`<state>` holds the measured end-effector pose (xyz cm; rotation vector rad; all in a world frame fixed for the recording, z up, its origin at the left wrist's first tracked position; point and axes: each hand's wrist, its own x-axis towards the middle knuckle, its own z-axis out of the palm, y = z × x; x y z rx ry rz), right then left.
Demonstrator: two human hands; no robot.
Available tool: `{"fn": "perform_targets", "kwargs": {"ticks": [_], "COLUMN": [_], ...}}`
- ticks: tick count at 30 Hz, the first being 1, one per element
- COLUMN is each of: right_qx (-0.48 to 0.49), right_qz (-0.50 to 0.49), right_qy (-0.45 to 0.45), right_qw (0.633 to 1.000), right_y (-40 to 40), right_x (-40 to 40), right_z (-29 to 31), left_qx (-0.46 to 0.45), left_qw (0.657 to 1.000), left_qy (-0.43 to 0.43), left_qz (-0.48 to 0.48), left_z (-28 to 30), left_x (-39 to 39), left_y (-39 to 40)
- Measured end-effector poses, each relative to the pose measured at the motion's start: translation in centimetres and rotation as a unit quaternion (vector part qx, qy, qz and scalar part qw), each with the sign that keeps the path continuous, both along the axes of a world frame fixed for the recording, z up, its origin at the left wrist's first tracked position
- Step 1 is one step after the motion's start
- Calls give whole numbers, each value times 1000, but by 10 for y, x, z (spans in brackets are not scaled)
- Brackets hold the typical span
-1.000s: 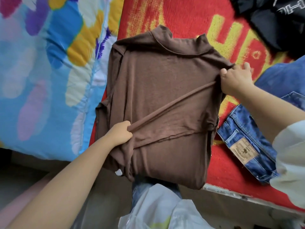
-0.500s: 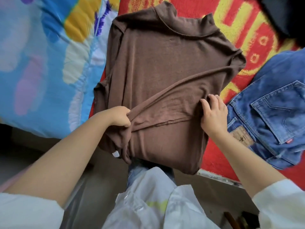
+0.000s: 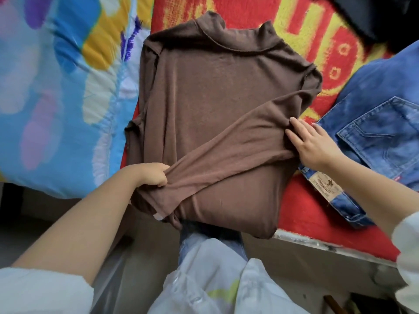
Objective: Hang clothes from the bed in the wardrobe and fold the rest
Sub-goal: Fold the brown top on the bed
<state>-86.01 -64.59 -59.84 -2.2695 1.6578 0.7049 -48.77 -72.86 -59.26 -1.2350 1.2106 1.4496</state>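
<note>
A: Status on the brown top (image 3: 217, 105)?

B: Laid flat on the red blanket (image 3: 301, 200) at the bed's near edge, collar away from the camera, hem hanging slightly over the edge. Sides appear tucked in already. One sleeve is drawn diagonally across the front, from the right shoulder down to the lower left.

A: Hands?

B: Left hand (image 3: 150, 175): fingers curled, sleeve end bunched and gripped at the lower left. Right hand (image 3: 315, 146): fingers mostly straight, laid at the top's right edge where the sleeve crosses; thumb can't be seen, so whether cloth is pinched underneath can't be told.

A: So how far along?

B: Judged mid-fold for this item. Sleeve not yet laid flat, and the final fold of the body prob. not done.

A: And the rest?

B: Plenty left, as far as is shown. Jeans (image 3: 374, 137) lie unfolded just beside the top, on the right. A dark garment (image 3: 371, 17) is heaped at the far right corner. No wardrobe or hangers in view, so hanging progress can't be assessed.
</note>
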Motion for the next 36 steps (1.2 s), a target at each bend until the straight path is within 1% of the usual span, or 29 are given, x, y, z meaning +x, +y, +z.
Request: {"fn": "perform_targets", "kwargs": {"ticks": [2,4,6,7,9,11,12,13,14,15,16,17,18,19,20,21,22,23,25,26,27,28,29,30,31,32,35,36], "right_qx": [62,87,128,145,178,150,145,151,122,106,73,58,22,14,15,32,59,94,126,152,168,181,194,206,222,237,269,276], "right_qz": [-23,-24,-6,-7,-16,-21,-41,-90,-141,-160,-141,-124,-96,-67,-51,-43,-34,-34,-46,-47,-42,-35,-24,-19,-8,1,-23,-33], "right_qy": [18,35,45,43,69,81,99,116,100,75,29,-14,-74,-142,-199,-234,-249,-243,-207,-181,-158,-146,-144,-152,-153,-158,-167,-164], "right_qw": [998,995,991,988,982,985,984,978,977,979,987,991,992,987,979,971,966,965,969,970,972,972,970,967,963,959,948,947], "right_y": [3,12,25,31,36,31,24,18,17,15,14,14,13,12,12,13,15,17,20,20,18,15,11,8,4,0,-6,-7], "right_x": [6,11,19,21,28,42,52,62,71,81,91,98,106,119,133,149,168,180,192,193,190,187,184,178,174,172,174,177], "right_z": [-1,-1,0,-2,0,9,15,20,22,26,26,24,22,20,16,15,12,9,4,1,-1,-1,0,-2,-5,-7,-7,-5], "left_qx": [-45,-85,-115,-127,-149,-179,-196,-212,-226,-238,-246,-262,-292,-330,-364,-380,-371,-351,-310,-307,-314,-321,-327,-332,-337,-347,-415,-437], "left_qw": [999,996,991,987,976,965,959,955,954,956,961,962,948,916,873,839,821,819,826,827,836,851,858,856,841,816,722,702], "left_qy": [-16,-22,-31,-46,-81,-107,-120,-129,-127,-115,-101,-83,-85,-112,-151,-192,-225,-230,-193,-178,-166,-159,-147,-135,-129,-127,-123,-115], "left_qz": [10,-8,-61,-91,-134,-161,-164,-162,-152,-129,-77,-6,91,198,286,339,370,391,430,435,419,384,368,372,403,444,540,550], "left_z": [1,1,0,-1,-3,1,4,7,8,10,13,15,16,17,15,14,11,6,-4,-7,-10,-12,-13,-13,-12,-8,9,18], "left_x": [-1,-5,-8,-8,-9,-7,-5,-2,1,6,14,18,24,29,31,34,40,42,45,48,53,57,61,63,66,68,79,84], "left_y": [3,6,10,11,14,17,19,20,22,24,28,31,38,46,54,64,76,85,98,101,104,105,107,106,107,107,106,104]}}
